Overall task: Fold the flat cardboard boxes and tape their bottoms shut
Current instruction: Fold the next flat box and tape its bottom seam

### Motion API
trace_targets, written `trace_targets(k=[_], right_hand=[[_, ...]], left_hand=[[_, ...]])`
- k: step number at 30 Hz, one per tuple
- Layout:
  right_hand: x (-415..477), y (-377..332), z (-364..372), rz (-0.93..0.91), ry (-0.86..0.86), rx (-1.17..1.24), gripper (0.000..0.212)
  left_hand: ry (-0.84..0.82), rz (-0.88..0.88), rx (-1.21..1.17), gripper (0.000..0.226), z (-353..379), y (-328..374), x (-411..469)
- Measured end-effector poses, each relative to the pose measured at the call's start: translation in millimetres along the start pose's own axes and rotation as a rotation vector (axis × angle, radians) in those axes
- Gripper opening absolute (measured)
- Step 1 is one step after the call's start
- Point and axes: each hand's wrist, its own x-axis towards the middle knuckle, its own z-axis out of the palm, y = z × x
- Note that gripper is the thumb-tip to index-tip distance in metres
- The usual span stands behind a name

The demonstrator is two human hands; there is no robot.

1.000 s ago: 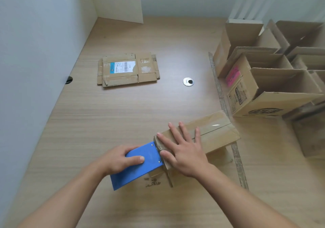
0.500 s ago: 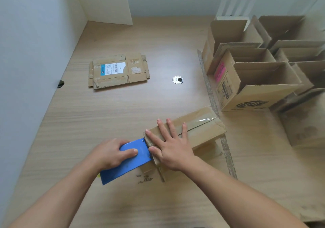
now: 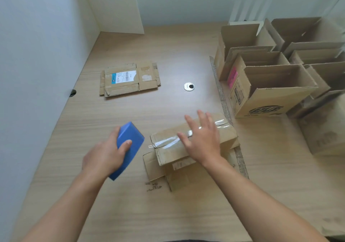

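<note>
Near the middle of the counter [image 3: 130,213], the box [image 3: 168,153] stands bottom up, tape [image 3: 167,142] along its seam. The right hand [image 3: 202,141] lies flat on it, fingers spread, and the left hand [image 3: 103,156] grips a blue tool [image 3: 131,139] just left of it. Taping looks nearly done: next, smooth the strip's ends, then fetch the flat box [image 3: 128,79] at far left.

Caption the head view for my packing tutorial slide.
Right hand flat on the clear tape strip sealing the bottom of a brown cardboard box; left hand grips a blue flat tool beside it.
</note>
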Motion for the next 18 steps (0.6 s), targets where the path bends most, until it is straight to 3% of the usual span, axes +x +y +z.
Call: trace_targets(k=[4,8,12,18], right_hand=[[9,32,-9,0.334,-0.235,-0.144,0.1],[8,38,-8,0.342,-0.166,-0.182,0.108],[7,46,-14,0.376,-0.161,-0.154,0.109],[16,70,-23,0.464,-0.192,0.031,0.116]], left_hand=[[0.087,0.167,-0.145,0.072,-8,35,-11],[0.129,0.314,-0.155,0.075,3,71,-22],[0.089,0.432,0.101,0.076,28,88,-39],[0.117,0.466,0.236,0.079,39,81,-38]])
